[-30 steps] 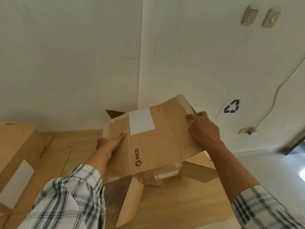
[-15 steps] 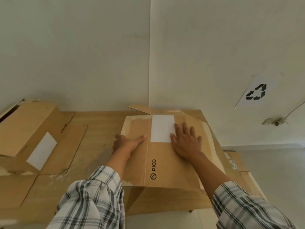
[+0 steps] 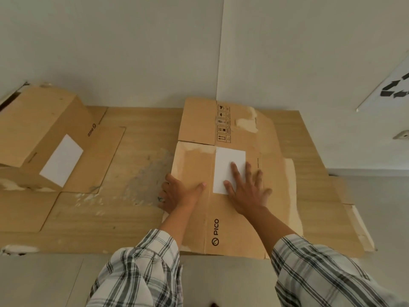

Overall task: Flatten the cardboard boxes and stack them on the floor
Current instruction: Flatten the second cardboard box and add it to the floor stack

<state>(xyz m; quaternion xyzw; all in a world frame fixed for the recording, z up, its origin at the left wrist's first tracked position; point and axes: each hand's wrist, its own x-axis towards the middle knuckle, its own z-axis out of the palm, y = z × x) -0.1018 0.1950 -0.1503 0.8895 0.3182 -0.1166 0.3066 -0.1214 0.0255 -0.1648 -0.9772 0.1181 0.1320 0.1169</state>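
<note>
cardboard, the flattened box (image 3: 234, 229) now lies level on the cardboard sheets (image 3: 132, 169) covering the floor (image 3: 376, 196) in the wall corner; a second ago it was held up half-folded. right hand (image 3: 247, 191) spread flat on its white label (image 3: 229, 162); left hand (image 3: 179, 193) grips its left edge, thumb on top. an unflattened box (image 3: 37, 125) stands well left.

Parts being hidden
The sign (image 3: 396, 89) is being cropped at right; the left hand (image 3: 179, 193) is being partly hidden by the box (image 3: 234, 220).
</note>
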